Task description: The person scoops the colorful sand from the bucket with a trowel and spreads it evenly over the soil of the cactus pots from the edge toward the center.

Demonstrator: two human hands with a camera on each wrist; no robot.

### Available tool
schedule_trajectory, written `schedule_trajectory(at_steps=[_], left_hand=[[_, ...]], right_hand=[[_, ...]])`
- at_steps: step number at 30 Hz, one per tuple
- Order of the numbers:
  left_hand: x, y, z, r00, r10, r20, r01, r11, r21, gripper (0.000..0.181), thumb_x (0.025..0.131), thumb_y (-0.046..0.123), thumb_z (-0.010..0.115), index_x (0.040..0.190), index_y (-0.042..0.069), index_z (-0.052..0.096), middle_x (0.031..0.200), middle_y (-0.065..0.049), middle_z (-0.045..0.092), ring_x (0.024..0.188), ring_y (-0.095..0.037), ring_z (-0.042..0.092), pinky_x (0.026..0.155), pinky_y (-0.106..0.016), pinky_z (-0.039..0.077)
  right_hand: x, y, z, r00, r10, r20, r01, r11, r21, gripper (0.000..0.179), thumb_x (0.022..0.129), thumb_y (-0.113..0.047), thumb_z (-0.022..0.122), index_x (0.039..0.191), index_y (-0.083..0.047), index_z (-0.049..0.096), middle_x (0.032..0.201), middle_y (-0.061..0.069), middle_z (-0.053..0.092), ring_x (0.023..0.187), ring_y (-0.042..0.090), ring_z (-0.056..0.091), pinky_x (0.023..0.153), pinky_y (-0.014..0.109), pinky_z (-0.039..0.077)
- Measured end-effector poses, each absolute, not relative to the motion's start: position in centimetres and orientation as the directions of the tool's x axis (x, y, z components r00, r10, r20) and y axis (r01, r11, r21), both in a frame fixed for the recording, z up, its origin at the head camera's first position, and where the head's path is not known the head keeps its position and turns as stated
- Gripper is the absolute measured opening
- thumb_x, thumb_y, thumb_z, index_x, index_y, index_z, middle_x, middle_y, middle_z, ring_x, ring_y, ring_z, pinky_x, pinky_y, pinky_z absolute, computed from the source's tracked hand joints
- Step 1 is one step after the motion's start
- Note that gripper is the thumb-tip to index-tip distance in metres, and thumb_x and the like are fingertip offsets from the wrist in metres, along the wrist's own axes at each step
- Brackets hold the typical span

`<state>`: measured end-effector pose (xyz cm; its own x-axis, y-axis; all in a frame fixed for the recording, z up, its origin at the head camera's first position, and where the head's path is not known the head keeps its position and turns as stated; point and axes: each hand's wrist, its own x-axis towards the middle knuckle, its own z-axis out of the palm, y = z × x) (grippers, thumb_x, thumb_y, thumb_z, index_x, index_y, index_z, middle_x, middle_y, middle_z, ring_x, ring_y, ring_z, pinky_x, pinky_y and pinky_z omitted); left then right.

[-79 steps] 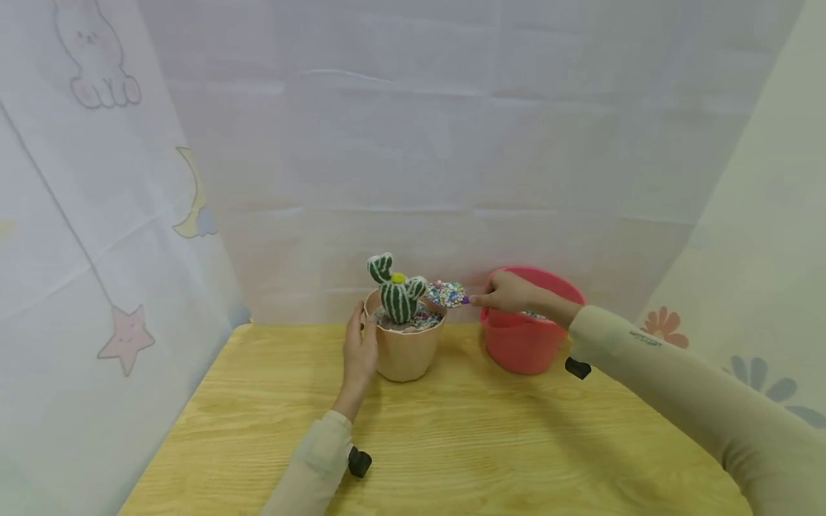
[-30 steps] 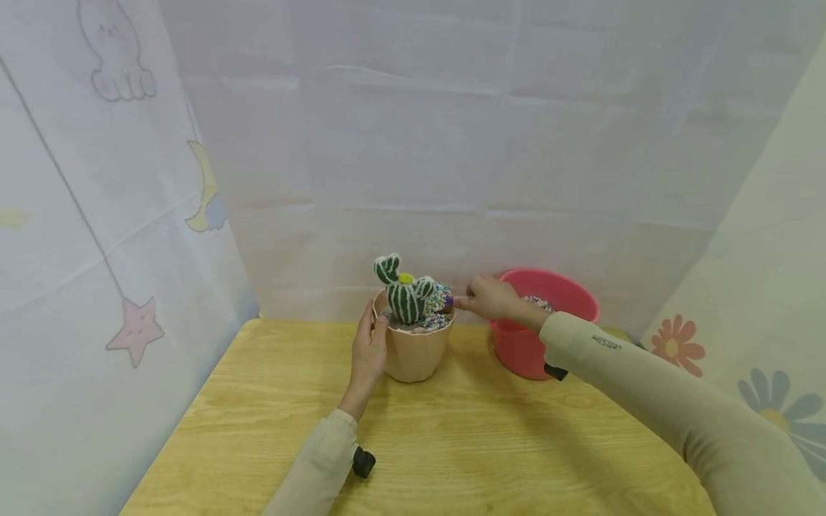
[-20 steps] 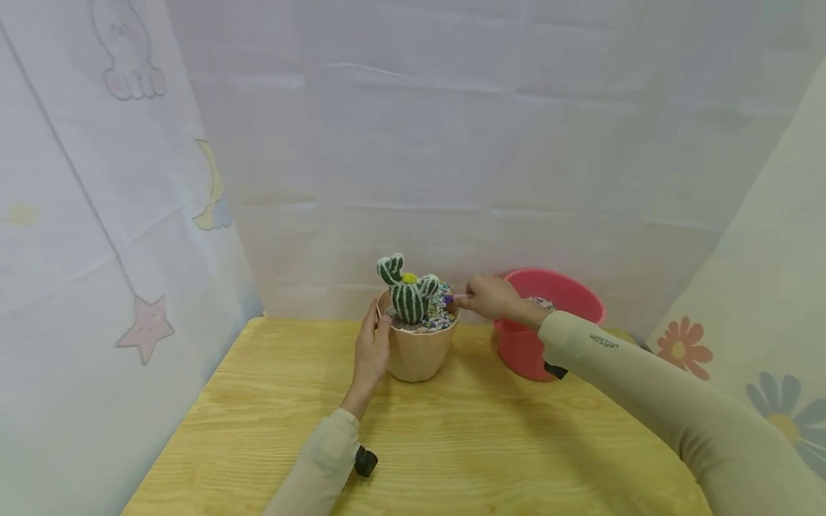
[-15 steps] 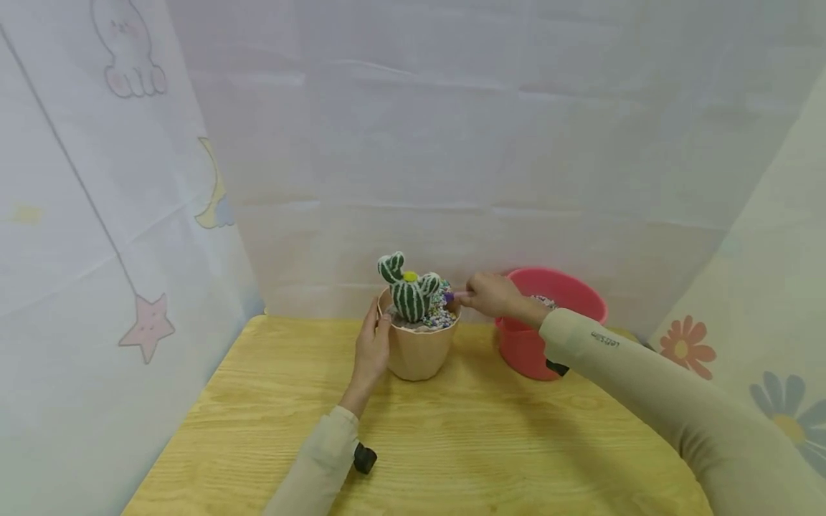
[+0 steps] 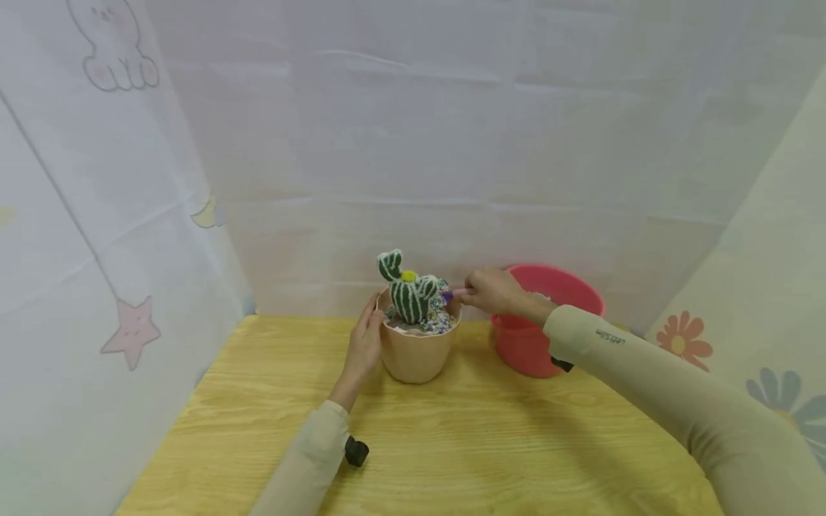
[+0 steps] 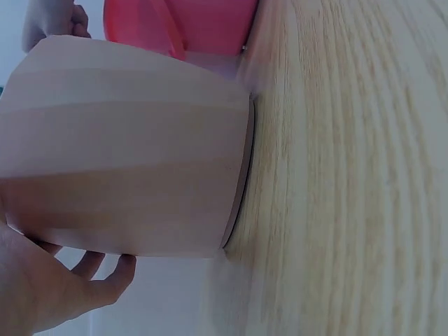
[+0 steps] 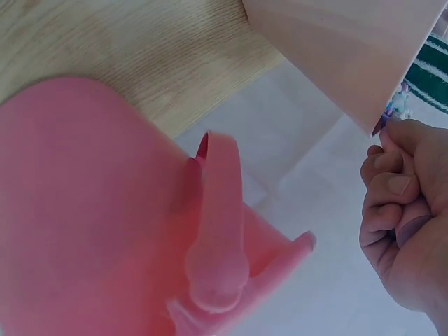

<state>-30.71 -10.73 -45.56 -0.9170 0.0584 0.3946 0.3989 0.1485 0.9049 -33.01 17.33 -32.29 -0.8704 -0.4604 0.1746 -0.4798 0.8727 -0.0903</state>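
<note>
A peach flowerpot [image 5: 416,358] stands upright on the table, holding a green crocheted cactus [image 5: 407,302] with white stripes and a yellow flower. My left hand [image 5: 363,345] grips the pot's left side, fingers curved round its wall in the left wrist view. My right hand [image 5: 493,290] is at the pot's right rim, its fingers wrapped round the pink handle of a small shovel [image 5: 460,292]. The shovel's purple neck shows above the rim; its blade is mostly hidden by multicoloured beads [image 5: 439,324], which are heaped at the cactus's right side.
A red bucket [image 5: 525,351] stands right of the pot, under my right forearm, with more beads [image 5: 539,295] inside. Its handle [image 7: 220,210] hangs on the side facing the pot. Behind the wooden table [image 5: 439,444] hangs a pale cloth [image 5: 413,158].
My right hand has carried the bead-loaded shovel left to the pot, and beads have spread over the soil right of the cactus. My left hand has stayed on the pot.
</note>
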Motion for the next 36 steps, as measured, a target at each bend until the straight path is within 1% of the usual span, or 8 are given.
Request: schedule_trajectory(at_steps=[6,13,18,20,25,28,31,36], left_hand=[[-30.5,-10.8,-46.0,-0.908,0.095,0.407,0.417,0.128,0.9,0.051,0.113,0.033,0.03,0.163,0.019,0.029,0.165,-0.007,0.027,0.15,-0.029,0.023,0.12,-0.05,0.021],[-30.8,-10.9,-46.1,-0.899,0.118,0.421,0.434,0.13,0.891,0.049,0.114,0.027,0.027,0.163,0.018,0.028,0.165,-0.009,0.026,0.15,-0.028,0.022,0.12,-0.048,0.018],[-30.8,-10.8,-46.2,-0.903,0.127,0.41,0.424,0.112,0.899,0.05,0.114,0.029,0.027,0.163,0.019,0.028,0.166,-0.009,0.026,0.151,-0.027,0.021,0.12,-0.049,0.018],[-30.8,-10.7,-46.2,-0.906,0.128,0.403,0.417,0.114,0.902,0.05,0.114,0.031,0.027,0.163,0.02,0.028,0.166,-0.009,0.025,0.15,-0.028,0.021,0.12,-0.049,0.018],[-31.0,-10.7,-46.4,-0.906,0.133,0.401,0.417,0.125,0.9,0.05,0.114,0.032,0.027,0.163,0.021,0.028,0.165,-0.01,0.026,0.15,-0.029,0.021,0.12,-0.05,0.018],[-31.4,-10.9,-46.6,-0.904,0.138,0.405,0.421,0.119,0.899,0.051,0.114,0.033,0.027,0.163,0.02,0.027,0.166,-0.009,0.025,0.15,-0.029,0.021,0.12,-0.05,0.018],[-31.0,-10.9,-45.6,-0.908,0.144,0.394,0.41,0.106,0.906,0.051,0.114,0.03,0.026,0.163,0.015,0.026,0.166,-0.009,0.023,0.151,-0.03,0.02,0.121,-0.048,0.017],[-31.7,-10.9,-45.7,-0.909,0.131,0.395,0.41,0.122,0.904,0.055,0.113,0.038,0.027,0.163,0.016,0.026,0.166,-0.008,0.025,0.149,-0.032,0.023,0.12,-0.048,0.019]], right_hand=[[-32.6,17.2,-32.4,-0.843,-0.508,0.178,-0.524,0.85,-0.056,0.038,0.098,-0.033,0.07,0.066,-0.015,0.061,0.056,-0.004,0.046,0.049,0.01,0.04,0.046,0.027,0.034],[-32.1,17.0,-32.2,-0.814,-0.538,0.219,-0.549,0.836,0.013,0.037,0.098,-0.031,0.071,0.066,-0.014,0.061,0.058,-0.004,0.049,0.052,0.012,0.044,0.048,0.029,0.037],[-31.7,17.4,-31.8,-0.804,-0.547,0.234,-0.548,0.834,0.067,0.034,0.097,-0.033,0.072,0.07,-0.013,0.063,0.062,-0.004,0.052,0.056,0.015,0.048,0.05,0.031,0.04],[-31.6,17.6,-31.7,-0.814,-0.534,0.229,-0.531,0.843,0.082,0.035,0.097,-0.033,0.072,0.071,-0.013,0.062,0.062,-0.004,0.052,0.056,0.015,0.049,0.05,0.032,0.04],[-31.2,18.5,-31.4,-0.838,-0.5,0.218,-0.49,0.866,0.103,0.038,0.099,-0.035,0.069,0.069,-0.014,0.058,0.061,-0.003,0.049,0.055,0.015,0.046,0.05,0.031,0.037],[-30.9,19.1,-31.0,-0.836,-0.501,0.225,-0.489,0.865,0.108,0.037,0.099,-0.033,0.069,0.069,-0.015,0.057,0.06,-0.004,0.046,0.056,0.015,0.044,0.05,0.03,0.035],[-30.6,19.7,-30.5,-0.817,-0.524,0.242,-0.509,0.851,0.124,0.038,0.1,-0.032,0.068,0.068,-0.016,0.056,0.059,-0.005,0.043,0.055,0.015,0.042,0.049,0.03,0.034],[-29.8,20.6,-30.1,-0.766,-0.566,0.304,-0.537,0.824,0.183,0.044,0.1,-0.032,0.068,0.063,-0.02,0.047,0.058,-0.008,0.033,0.052,0.013,0.036,0.047,0.03,0.03]])
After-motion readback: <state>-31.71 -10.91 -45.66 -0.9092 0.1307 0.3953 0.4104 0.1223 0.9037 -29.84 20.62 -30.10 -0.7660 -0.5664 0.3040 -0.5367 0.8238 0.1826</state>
